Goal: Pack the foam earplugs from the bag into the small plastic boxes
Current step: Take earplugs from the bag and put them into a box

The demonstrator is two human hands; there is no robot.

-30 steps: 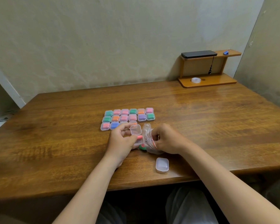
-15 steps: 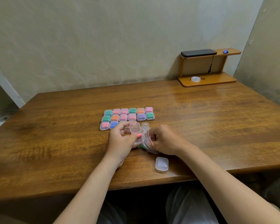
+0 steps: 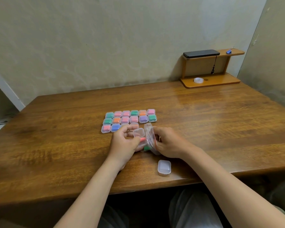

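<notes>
My left hand (image 3: 124, 143) holds a small clear plastic box (image 3: 139, 132) with its lid up; a pink earplug (image 3: 142, 139) shows at its lower part. Right beside it, my right hand (image 3: 169, 142) grips the clear plastic bag (image 3: 149, 137), with a green earplug (image 3: 146, 148) visible at the bag's bottom. Just beyond my hands, several shut boxes with coloured earplugs (image 3: 130, 119) lie in rows. One empty shut box (image 3: 164, 167) lies near the table's front edge.
The wooden table (image 3: 56, 145) carries a small wooden shelf (image 3: 211, 79) at the back right, with a tape roll (image 3: 198, 80), a black phone (image 3: 201, 53) and a blue clip (image 3: 229, 51). A wall rises behind the table.
Both hands have stayed close together with the box and the bag; they shifted only slightly. The rows of boxes and the empty box have not moved.
</notes>
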